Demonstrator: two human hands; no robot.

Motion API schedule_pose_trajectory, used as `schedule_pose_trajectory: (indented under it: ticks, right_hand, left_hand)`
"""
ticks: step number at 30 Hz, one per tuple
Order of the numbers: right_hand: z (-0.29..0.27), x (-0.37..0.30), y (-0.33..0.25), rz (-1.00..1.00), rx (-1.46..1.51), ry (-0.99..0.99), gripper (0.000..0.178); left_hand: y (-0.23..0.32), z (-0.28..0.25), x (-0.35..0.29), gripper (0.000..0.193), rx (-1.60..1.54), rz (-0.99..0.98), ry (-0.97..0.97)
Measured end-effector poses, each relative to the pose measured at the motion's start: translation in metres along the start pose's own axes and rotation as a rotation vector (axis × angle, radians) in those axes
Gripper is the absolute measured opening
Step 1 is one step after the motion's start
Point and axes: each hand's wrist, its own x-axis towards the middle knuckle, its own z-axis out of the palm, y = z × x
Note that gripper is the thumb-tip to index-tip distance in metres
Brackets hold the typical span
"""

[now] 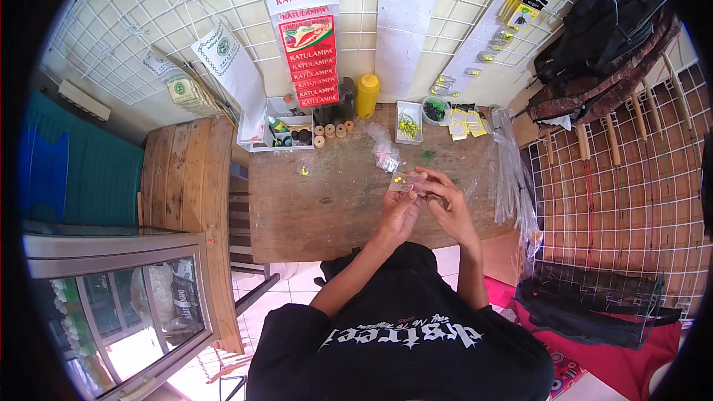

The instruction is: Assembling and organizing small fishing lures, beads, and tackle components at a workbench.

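Over the wooden table (327, 208), my left hand (401, 212) pinches a small clear plastic bag (405, 185) with several yellow beads in it. My right hand (451, 206) closes on the bag's right side, its fingers bent over the plastic. Some fingertips are hidden behind the bag and each other. Just beyond my hands lies a crumpled clear plastic bag (382, 150). Another little bag with yellow beads (304, 169) rests on the table to the left. Farther back stands a white box (408, 125) of yellow-green beads.
Along the back are a white organizer box (278, 134), wooden spools (330, 131), a yellow bottle (367, 96), a round tub (436, 110) and yellow-edged packets (467, 124). Long clear plastic sleeves (509, 171) hang over the right edge. A glass cabinet (119, 304) stands at left.
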Motion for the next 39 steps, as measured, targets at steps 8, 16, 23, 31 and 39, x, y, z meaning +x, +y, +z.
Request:
schedule_pose_trajectory:
  ticks: [8, 16, 23, 31, 39]
  right_hand:
    - [-0.002, -0.004, 0.005, 0.048, 0.189, 0.039, 0.040]
    - [-0.005, -0.001, -0.003, 0.074, 0.171, -0.043, 0.033]
    - [-0.014, -0.002, -0.007, 0.167, 0.245, -0.017, 0.024]
    - [-0.015, 0.001, -0.010, 0.154, 0.075, 0.101, 0.022]
    - [-0.011, -0.002, 0.004, 0.185, 0.231, 0.248, 0.015]
  left_hand:
    - [0.000, 0.001, 0.000, 0.050, 0.043, 0.040, -0.014]
    - [0.005, 0.017, -0.002, 0.044, 0.236, 0.101, -0.034]
    - [0.010, 0.025, -0.002, 0.040, 0.523, 0.095, -0.057]
    - [0.018, 0.022, 0.001, 0.025, 0.477, 0.009, -0.028]
    - [0.012, 0.022, -0.003, 0.010, 0.545, 0.026, 0.028]
